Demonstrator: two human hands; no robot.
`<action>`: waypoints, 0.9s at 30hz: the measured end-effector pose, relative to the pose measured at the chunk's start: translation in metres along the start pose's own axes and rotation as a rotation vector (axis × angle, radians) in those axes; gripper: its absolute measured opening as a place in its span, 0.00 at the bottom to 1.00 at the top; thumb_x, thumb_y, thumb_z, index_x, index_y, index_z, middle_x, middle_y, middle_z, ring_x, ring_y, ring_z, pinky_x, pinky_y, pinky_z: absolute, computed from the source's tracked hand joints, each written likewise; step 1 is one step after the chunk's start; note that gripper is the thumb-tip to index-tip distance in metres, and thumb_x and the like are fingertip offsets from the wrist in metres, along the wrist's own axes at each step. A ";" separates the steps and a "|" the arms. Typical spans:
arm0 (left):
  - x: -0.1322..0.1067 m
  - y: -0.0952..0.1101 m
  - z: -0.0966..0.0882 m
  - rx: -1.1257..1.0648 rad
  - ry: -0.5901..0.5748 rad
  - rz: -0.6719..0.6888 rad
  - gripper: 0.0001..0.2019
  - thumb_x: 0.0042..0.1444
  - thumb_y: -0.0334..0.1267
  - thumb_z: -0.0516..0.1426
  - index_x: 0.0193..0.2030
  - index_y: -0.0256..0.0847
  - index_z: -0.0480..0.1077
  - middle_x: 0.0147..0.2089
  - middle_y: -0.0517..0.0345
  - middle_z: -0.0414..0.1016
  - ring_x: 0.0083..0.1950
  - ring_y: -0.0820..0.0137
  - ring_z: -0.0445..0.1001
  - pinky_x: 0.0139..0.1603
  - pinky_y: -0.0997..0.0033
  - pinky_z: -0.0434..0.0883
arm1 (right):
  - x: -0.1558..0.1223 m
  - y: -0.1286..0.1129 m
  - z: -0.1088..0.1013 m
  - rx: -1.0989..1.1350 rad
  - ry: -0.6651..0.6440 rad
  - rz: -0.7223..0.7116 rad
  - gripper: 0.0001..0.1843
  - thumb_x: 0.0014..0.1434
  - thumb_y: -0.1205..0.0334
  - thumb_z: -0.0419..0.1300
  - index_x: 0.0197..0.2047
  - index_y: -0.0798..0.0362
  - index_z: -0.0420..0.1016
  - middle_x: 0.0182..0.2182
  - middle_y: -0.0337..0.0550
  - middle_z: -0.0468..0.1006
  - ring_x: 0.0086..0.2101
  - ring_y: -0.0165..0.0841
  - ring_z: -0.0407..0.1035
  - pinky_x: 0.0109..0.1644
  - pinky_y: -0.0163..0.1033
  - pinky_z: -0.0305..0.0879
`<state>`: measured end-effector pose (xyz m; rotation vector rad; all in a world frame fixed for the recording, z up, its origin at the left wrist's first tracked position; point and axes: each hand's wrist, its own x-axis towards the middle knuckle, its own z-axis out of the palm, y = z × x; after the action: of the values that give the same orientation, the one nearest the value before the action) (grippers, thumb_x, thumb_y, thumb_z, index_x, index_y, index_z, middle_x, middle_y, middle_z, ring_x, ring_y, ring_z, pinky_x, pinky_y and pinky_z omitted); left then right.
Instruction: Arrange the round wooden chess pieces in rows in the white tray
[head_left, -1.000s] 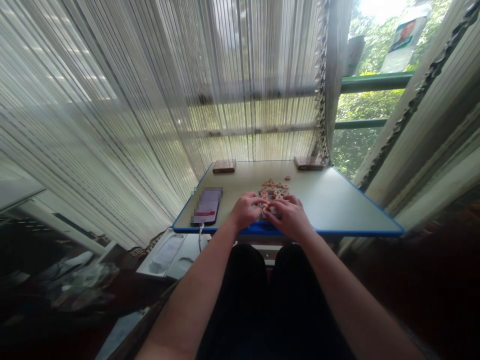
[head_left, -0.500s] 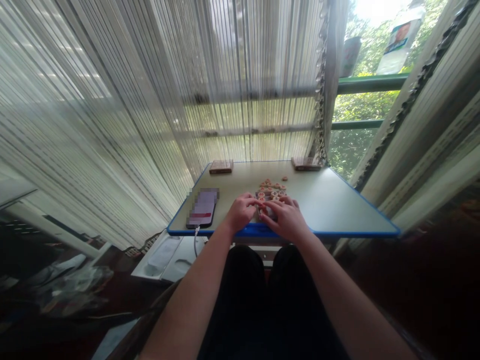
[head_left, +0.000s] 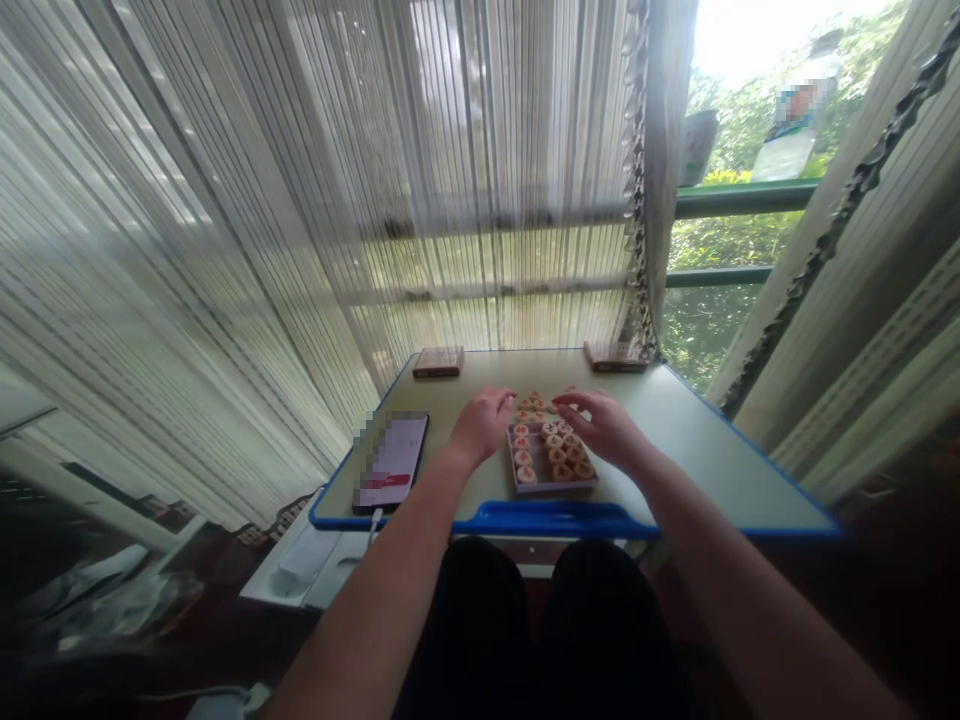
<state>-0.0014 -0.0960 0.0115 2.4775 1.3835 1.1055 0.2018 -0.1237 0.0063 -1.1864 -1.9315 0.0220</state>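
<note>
A shallow open box (head_left: 553,487) on the table holds round wooden Chinese chess pieces. One column with red characters (head_left: 523,443) lines its left side, several darker-marked pieces (head_left: 557,456) fill the right, and a bare strip runs between. Loose pieces (head_left: 534,402) lie just beyond the box. Above the table, my left hand (head_left: 482,425) is at the left of these loose pieces, fingers stretched towards them. On the other side, my right hand (head_left: 598,420) hovers by the box's far right corner, thumb and fingers apart. No piece shows in either hand.
A phone (head_left: 394,462) with a charging cable (head_left: 375,522) lies at the table's left. Two flat boxes (head_left: 439,361) (head_left: 615,356) sit at the far corners. A blue tray-like ledge (head_left: 555,516) edges the table in front of me. Curtains hang behind.
My hands have lifted off the box and moved apart, baring the rows of pieces in it. The view has tipped, so the table sits lower.
</note>
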 end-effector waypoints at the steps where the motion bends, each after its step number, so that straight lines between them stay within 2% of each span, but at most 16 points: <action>1: 0.011 -0.003 0.003 0.017 -0.033 -0.014 0.16 0.59 0.35 0.46 0.45 0.36 0.72 0.44 0.48 0.74 0.47 0.65 0.71 0.51 0.66 0.66 | 0.013 0.008 0.001 -0.024 -0.044 0.003 0.11 0.56 0.60 0.54 0.36 0.50 0.77 0.32 0.42 0.79 0.34 0.36 0.69 0.38 0.41 0.63; 4: 0.041 -0.014 0.018 0.046 -0.139 -0.064 0.16 0.58 0.34 0.46 0.46 0.36 0.72 0.45 0.48 0.74 0.48 0.64 0.71 0.52 0.66 0.66 | 0.045 0.030 0.013 -0.094 -0.180 0.013 0.12 0.56 0.63 0.53 0.36 0.49 0.78 0.32 0.42 0.80 0.32 0.35 0.70 0.38 0.39 0.64; 7: 0.063 -0.027 0.035 0.053 -0.237 -0.137 0.16 0.57 0.35 0.48 0.47 0.38 0.72 0.47 0.50 0.74 0.48 0.66 0.70 0.52 0.69 0.65 | 0.064 0.046 0.030 -0.174 -0.272 0.031 0.13 0.56 0.62 0.53 0.38 0.50 0.78 0.34 0.43 0.80 0.36 0.36 0.69 0.43 0.39 0.62; 11: 0.081 -0.041 0.054 0.042 -0.404 -0.296 0.19 0.56 0.46 0.48 0.44 0.39 0.74 0.43 0.52 0.77 0.44 0.65 0.73 0.45 0.70 0.68 | 0.066 0.055 0.047 -0.233 -0.299 0.093 0.14 0.56 0.61 0.51 0.39 0.49 0.78 0.38 0.42 0.79 0.40 0.37 0.66 0.45 0.39 0.60; 14: 0.089 -0.046 0.060 0.025 -0.459 -0.326 0.19 0.53 0.50 0.50 0.42 0.42 0.75 0.39 0.54 0.78 0.40 0.65 0.74 0.40 0.71 0.68 | 0.064 0.056 0.050 -0.277 -0.361 0.091 0.14 0.56 0.61 0.51 0.39 0.47 0.78 0.40 0.40 0.78 0.41 0.37 0.63 0.47 0.40 0.58; 18: 0.092 -0.044 0.059 -0.007 -0.501 -0.293 0.18 0.51 0.49 0.53 0.40 0.40 0.76 0.37 0.54 0.78 0.38 0.66 0.74 0.37 0.73 0.67 | 0.063 0.053 0.047 -0.303 -0.410 0.035 0.16 0.58 0.59 0.50 0.44 0.46 0.76 0.42 0.40 0.77 0.42 0.38 0.62 0.48 0.41 0.57; 22: 0.093 -0.037 0.056 -0.019 -0.490 -0.273 0.15 0.51 0.44 0.54 0.36 0.36 0.76 0.35 0.52 0.78 0.37 0.66 0.73 0.38 0.71 0.67 | 0.064 0.052 0.047 -0.303 -0.377 0.034 0.16 0.58 0.57 0.50 0.43 0.48 0.77 0.39 0.42 0.78 0.42 0.39 0.62 0.47 0.42 0.57; 27: 0.089 -0.030 0.053 -0.301 -0.447 -0.410 0.13 0.49 0.41 0.57 0.37 0.33 0.72 0.33 0.52 0.76 0.31 0.70 0.72 0.31 0.73 0.67 | 0.064 0.058 0.051 -0.212 -0.278 0.034 0.12 0.56 0.58 0.54 0.39 0.50 0.78 0.32 0.43 0.79 0.37 0.37 0.64 0.40 0.39 0.61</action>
<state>0.0394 0.0032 0.0091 1.9478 1.3740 0.5762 0.1985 -0.0249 -0.0092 -1.4177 -2.1978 0.0006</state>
